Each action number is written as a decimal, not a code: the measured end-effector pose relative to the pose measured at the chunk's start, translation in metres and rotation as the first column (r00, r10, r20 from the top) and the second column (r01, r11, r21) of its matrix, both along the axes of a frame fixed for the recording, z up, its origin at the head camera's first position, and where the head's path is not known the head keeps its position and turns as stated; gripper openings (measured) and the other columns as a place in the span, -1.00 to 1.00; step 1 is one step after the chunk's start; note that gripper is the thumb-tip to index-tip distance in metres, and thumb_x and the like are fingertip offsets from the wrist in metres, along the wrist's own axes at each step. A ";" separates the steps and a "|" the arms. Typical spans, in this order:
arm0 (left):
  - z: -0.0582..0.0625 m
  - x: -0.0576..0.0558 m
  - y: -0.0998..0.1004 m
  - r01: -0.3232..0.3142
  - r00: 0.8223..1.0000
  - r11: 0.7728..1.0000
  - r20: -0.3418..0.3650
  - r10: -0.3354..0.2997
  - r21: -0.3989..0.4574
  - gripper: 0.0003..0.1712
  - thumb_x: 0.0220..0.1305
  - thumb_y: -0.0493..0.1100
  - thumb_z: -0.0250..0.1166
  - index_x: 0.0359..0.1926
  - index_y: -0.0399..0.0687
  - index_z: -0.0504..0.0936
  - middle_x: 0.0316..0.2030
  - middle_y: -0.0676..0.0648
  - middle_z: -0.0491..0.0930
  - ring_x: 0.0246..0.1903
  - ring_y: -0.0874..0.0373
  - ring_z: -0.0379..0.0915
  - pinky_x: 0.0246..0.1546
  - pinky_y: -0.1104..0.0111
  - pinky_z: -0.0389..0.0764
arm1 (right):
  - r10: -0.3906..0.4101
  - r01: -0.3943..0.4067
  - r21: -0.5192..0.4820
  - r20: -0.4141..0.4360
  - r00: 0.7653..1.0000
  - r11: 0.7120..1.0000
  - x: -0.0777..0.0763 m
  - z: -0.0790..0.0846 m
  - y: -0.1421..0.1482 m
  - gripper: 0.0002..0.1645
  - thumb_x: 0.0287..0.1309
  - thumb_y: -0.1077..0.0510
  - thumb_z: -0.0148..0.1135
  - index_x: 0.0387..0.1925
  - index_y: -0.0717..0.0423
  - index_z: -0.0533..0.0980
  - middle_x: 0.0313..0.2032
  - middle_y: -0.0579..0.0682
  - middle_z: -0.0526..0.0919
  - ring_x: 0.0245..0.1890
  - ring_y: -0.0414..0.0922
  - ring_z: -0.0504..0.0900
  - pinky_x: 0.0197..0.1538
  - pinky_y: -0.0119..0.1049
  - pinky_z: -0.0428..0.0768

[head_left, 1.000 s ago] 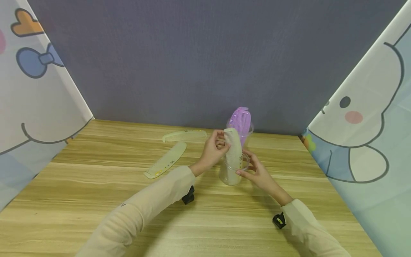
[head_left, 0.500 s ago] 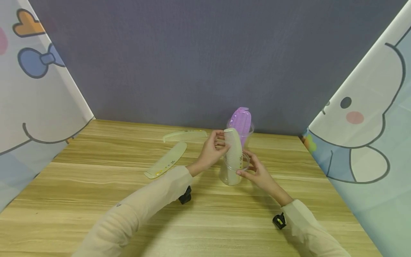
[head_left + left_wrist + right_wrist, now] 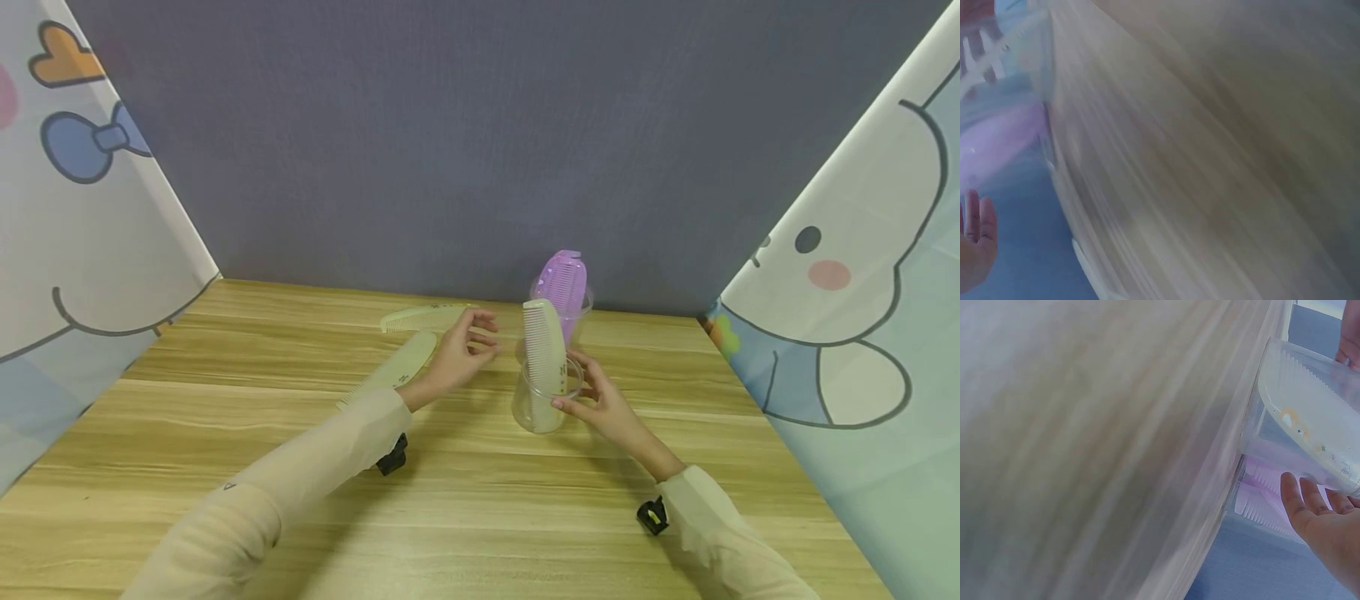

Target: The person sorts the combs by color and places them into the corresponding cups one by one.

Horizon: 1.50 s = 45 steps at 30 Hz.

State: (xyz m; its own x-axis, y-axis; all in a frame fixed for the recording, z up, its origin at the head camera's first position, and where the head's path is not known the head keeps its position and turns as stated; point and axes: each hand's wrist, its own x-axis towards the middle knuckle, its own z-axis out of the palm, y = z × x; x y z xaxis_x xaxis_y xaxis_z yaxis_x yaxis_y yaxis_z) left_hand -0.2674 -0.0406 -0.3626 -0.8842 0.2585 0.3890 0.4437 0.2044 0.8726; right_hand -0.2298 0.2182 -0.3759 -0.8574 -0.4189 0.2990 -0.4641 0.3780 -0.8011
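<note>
A pale green comb (image 3: 545, 337) stands upright, leaning, in a clear plastic cup (image 3: 527, 413). My right hand (image 3: 609, 410) holds this cup near its rim, with thumb in front and fingers behind; the right wrist view shows the comb (image 3: 1310, 419) through the cup wall. My left hand (image 3: 450, 358), fingers loosely bent and holding nothing, hovers left of the cup. Near it on the table lie two more pale green combs, a far comb (image 3: 420, 318) and a nearer comb (image 3: 401, 362), both partly hidden by the left hand and arm.
Behind the held cup stands a second clear cup (image 3: 588, 302) with purple combs (image 3: 562, 283) in it. A dark grey panel (image 3: 450, 150) rises at the table's back edge. Cartoon-printed panels flank the wooden table (image 3: 480, 517).
My left hand has let go of the pale green comb, which stays in the front cup, and has moved left toward the combs on the table. The right hand keeps its place.
</note>
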 end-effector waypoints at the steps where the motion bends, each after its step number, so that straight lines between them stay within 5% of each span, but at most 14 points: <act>1: -0.002 -0.001 -0.004 -0.009 1.000 1.000 0.008 0.009 -0.023 -0.45 0.13 -0.34 0.25 0.13 -0.15 0.26 -0.01 -0.22 0.43 -0.12 -0.07 0.51 -0.20 0.26 0.59 | 0.000 0.000 0.000 0.001 1.000 1.000 0.000 0.000 0.000 -0.10 -0.01 0.27 0.30 0.32 0.13 0.06 0.25 0.23 0.26 0.20 0.17 0.32 0.08 -0.01 0.45; 9: -0.014 -0.011 -0.041 -0.059 0.996 0.980 0.056 0.070 -0.188 -0.40 0.11 -0.35 0.25 0.16 -0.24 0.22 0.07 -0.30 0.34 -0.01 -0.19 0.38 -0.01 0.10 0.50 | -0.001 0.001 0.002 0.005 1.000 1.000 0.000 -0.001 0.001 -0.11 0.00 0.27 0.29 0.32 0.11 0.06 0.24 0.23 0.28 0.21 0.16 0.31 0.09 0.00 0.45; 15: -0.020 -0.016 -0.068 -0.088 0.994 0.940 0.036 0.106 -0.330 -0.37 0.10 -0.33 0.28 0.15 -0.32 0.19 0.08 -0.36 0.26 0.03 -0.26 0.27 0.08 0.02 0.40 | -0.001 0.001 0.006 0.007 1.000 1.000 0.000 -0.001 0.002 -0.12 0.01 0.26 0.29 0.32 0.12 0.06 0.24 0.24 0.27 0.21 0.18 0.31 0.09 0.02 0.44; 26: -0.022 -0.020 -0.096 -0.201 0.964 0.788 0.025 0.264 -0.582 -0.29 0.11 -0.10 0.31 0.19 -0.25 0.20 0.10 -0.33 0.31 0.06 -0.25 0.26 0.06 -0.03 0.40 | 0.003 -0.003 0.004 0.014 1.000 1.000 0.000 0.000 0.001 -0.12 0.01 0.27 0.29 0.32 0.14 0.06 0.25 0.25 0.26 0.22 0.19 0.29 0.10 0.05 0.41; 36: -0.022 -0.019 -0.100 -0.209 0.957 0.684 -0.001 0.291 -0.699 -0.21 0.04 -0.01 0.36 0.17 -0.32 0.24 -0.04 -0.37 0.43 -0.06 -0.23 0.38 -0.09 0.01 0.48 | 0.002 -0.003 0.006 0.024 1.000 1.000 0.000 0.002 0.001 -0.13 0.02 0.25 0.29 0.32 0.11 0.06 0.26 0.24 0.25 0.22 0.19 0.28 0.10 0.07 0.40; 45: -0.026 -0.020 -0.101 -0.210 0.961 0.664 -0.028 0.274 -0.717 -0.27 0.05 -0.01 0.35 0.14 -0.29 0.27 -0.04 -0.37 0.46 -0.08 -0.23 0.39 -0.09 0.01 0.46 | 0.000 -0.001 0.009 0.025 1.000 1.000 0.000 0.001 0.000 -0.13 0.03 0.25 0.28 0.32 0.11 0.06 0.26 0.24 0.25 0.22 0.19 0.28 0.10 0.06 0.41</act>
State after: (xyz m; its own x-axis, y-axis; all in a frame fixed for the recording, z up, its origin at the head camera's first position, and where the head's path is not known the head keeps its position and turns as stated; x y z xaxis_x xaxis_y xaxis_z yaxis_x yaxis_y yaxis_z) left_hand -0.2875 -0.1411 -0.3887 -0.9736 0.2001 0.1099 0.2283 0.8641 0.4486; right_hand -0.2294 0.2184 -0.3749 -0.8642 -0.4218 0.2742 -0.4445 0.3850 -0.8088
